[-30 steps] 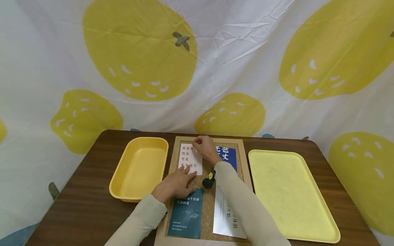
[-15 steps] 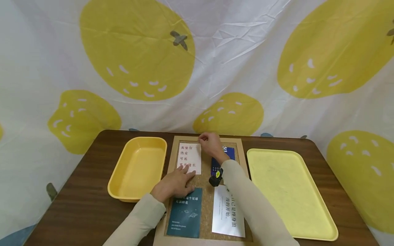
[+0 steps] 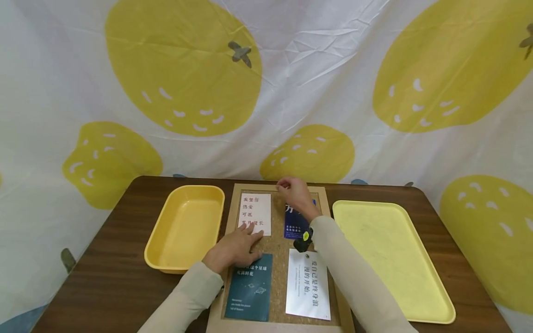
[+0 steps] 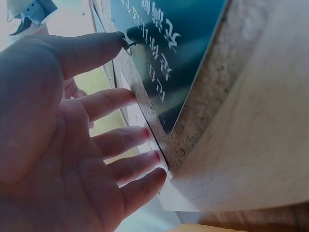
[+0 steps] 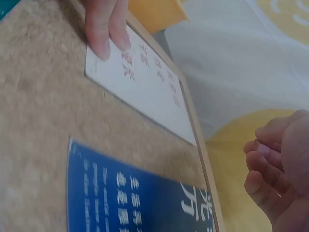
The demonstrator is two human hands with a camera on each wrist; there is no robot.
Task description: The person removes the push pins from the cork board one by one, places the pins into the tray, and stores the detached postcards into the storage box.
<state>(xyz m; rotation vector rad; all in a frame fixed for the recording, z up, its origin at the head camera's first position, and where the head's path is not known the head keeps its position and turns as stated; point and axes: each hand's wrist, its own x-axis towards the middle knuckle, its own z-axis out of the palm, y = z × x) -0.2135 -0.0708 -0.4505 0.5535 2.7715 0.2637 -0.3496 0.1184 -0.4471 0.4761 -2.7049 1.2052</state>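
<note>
A wooden-framed cork board [image 3: 279,277] lies on the table, bearing several cards. My left hand [image 3: 235,249] rests with spread fingertips on the lower part of a white card with red characters [image 3: 261,210]. Its thumb is at the upper edge of a teal card [image 3: 249,298], beside a small round clear piece [image 4: 128,47]. Over the board's far edge, beyond the blue card [image 3: 294,229], is my right hand [image 3: 297,194]. Its thumb and forefinger pinch a tiny dark pin-like thing [image 5: 257,141], mostly hidden by the fingertips. A white card with dark characters [image 3: 301,289] lies nearest my right forearm.
To the left of the board stands a deep orange-yellow tub [image 3: 187,226]. A flat pale yellow tray [image 3: 387,259] lies on the right. The brown wooden table [image 3: 112,259] ends at the back against a white curtain [image 3: 316,83] printed with yellow fruit.
My right hand has moved right, from the upper right corner of the white card with red characters toward the blue card's top. My left hand has stayed in place.
</note>
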